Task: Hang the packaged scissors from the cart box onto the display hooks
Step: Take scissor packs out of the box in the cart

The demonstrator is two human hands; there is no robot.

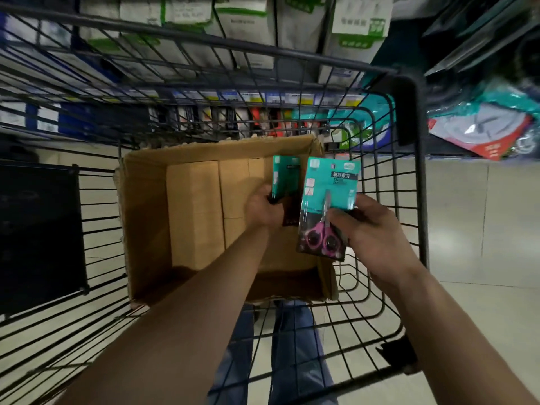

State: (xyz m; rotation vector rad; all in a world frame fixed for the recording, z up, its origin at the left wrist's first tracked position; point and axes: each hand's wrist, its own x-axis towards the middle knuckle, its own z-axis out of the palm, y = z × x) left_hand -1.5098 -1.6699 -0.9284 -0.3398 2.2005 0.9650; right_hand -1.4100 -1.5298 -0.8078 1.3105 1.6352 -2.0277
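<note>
Teal card is catching the eye first: a pack of scissors (327, 209) with pink handles is standing upright above the right side of the cardboard box (146, 217), which is sitting in the wire cart (421, 200). The right hand (374, 238) is pinching it, thumb lying across the front near the blades and fingers tucked behind, so its grip is closed on the pack's right edge. To my mind it is being held clear of the box, printed face toward the person, so the top end is pointing away and ready for a hook.

The left hand (264, 210) is reaching into the box, fingers curling round the lower part of a second pack (285, 176) of the same teal. That grip is closed too, seemingly lifting the pack out near the box's far right corner. Plain brown cartons (193, 211) are filling the rest of the box; they are probably more stock, though nothing is showing what is inside them.

Much is escaping me. The second pack's contents are lying behind the left hand and the first pack. Whether either pack has a hang hole is too blurred to tell. Beyond the cart's far wall a shelf (263, 115) of small goods is showing through the wires, smeared and dim, and I am not managing to pick out the display hooks there. The person's jeans (295, 346) are showing below through the cart floor.
</note>
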